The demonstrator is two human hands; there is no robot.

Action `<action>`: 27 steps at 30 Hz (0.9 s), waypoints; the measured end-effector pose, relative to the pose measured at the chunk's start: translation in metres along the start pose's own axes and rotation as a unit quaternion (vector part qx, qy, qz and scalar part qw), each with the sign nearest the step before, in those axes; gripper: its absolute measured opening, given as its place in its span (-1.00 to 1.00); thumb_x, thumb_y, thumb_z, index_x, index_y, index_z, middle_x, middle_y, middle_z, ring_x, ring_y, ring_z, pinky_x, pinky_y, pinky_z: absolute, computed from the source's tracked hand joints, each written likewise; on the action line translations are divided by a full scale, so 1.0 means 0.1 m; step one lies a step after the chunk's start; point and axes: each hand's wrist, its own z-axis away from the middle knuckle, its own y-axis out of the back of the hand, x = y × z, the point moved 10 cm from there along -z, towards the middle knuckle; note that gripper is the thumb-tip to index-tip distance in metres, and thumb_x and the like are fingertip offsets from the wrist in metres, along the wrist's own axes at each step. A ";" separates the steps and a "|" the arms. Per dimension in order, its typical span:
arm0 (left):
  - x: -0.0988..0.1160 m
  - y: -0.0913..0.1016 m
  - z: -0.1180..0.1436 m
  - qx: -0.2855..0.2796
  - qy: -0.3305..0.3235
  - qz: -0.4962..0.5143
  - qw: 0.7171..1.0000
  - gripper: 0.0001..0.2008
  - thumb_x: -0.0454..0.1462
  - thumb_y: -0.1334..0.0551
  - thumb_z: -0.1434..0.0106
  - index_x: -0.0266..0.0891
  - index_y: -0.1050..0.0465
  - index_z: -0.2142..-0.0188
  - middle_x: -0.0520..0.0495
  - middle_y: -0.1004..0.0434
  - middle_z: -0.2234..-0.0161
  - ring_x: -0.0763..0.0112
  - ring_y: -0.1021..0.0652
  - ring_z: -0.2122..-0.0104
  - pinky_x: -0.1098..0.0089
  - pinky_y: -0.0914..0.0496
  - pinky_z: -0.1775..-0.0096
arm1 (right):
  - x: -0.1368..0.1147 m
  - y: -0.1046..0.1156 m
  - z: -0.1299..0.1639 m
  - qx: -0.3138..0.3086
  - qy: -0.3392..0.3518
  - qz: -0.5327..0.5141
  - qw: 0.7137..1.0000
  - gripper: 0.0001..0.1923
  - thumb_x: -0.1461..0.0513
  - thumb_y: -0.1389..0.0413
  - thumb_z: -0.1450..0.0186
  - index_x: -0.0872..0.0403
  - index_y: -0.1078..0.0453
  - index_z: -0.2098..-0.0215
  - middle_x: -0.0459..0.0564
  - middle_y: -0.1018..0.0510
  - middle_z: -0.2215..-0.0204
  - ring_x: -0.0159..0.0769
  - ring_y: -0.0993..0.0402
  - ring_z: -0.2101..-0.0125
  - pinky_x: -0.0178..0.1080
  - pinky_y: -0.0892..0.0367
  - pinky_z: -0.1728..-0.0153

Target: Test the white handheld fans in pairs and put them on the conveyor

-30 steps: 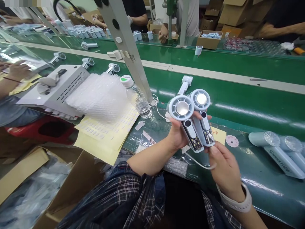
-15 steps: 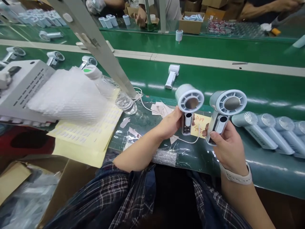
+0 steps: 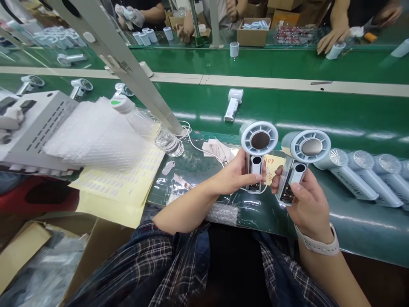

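Note:
My left hand (image 3: pixel 234 172) is closed around the handle of a light-blue handheld fan (image 3: pixel 259 138), its thumb across the open handle front. A second fan (image 3: pixel 309 146) of the same kind is gripped in my right hand (image 3: pixel 308 198), thumb on the handle edge. Both fans stand upright side by side, round vaned heads facing me, with dark circuit parts showing in the handles. Behind them, partly hidden, lies a yellow note (image 3: pixel 273 164) with red writing. A white cable (image 3: pixel 200 147) runs across the bench toward my left hand.
Several fans (image 3: pixel 354 177) lie in a row at right. One fan (image 3: pixel 234 104) rests on the green conveyor (image 3: pixel 179 96). At left are a slanted metal post (image 3: pixel 128 70), a plastic bottle (image 3: pixel 140 121), bubble wrap (image 3: pixel 92 136) and yellow label sheets (image 3: pixel 111 209). Co-workers' hands show across the belt.
Both fans have come slightly lower, and the left one has turned to face me more. My left thumb now lies across its handle. A co-worker's hand has reached a cylinder at far right.

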 end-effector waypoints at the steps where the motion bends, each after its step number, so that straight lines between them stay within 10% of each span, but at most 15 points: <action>1: 0.02 0.00 0.00 -0.001 -0.001 -0.003 1.000 -0.43 -0.16 -0.50 -0.27 -0.17 -0.16 -0.04 -0.06 -0.45 0.13 0.40 -0.58 0.24 0.27 -0.52 0.14 | 0.01 0.00 -0.01 -0.003 -0.002 0.004 1.000 -0.73 0.09 -0.30 -0.38 -0.04 -0.50 -0.02 -0.01 -0.58 0.18 -0.26 -0.54 0.34 -0.17 -0.58 0.35; 27: -0.06 0.13 -0.02 0.054 0.018 0.004 0.998 -0.36 0.04 -0.47 -0.23 -0.16 -0.15 -0.04 -0.01 -0.45 0.18 0.38 -0.58 0.31 0.27 -0.53 0.25 | 0.16 0.05 0.05 0.048 -0.042 -0.018 0.998 -0.70 0.07 -0.31 -0.35 -0.02 -0.51 0.01 -0.02 -0.60 0.21 -0.29 -0.54 0.39 -0.25 -0.52 0.46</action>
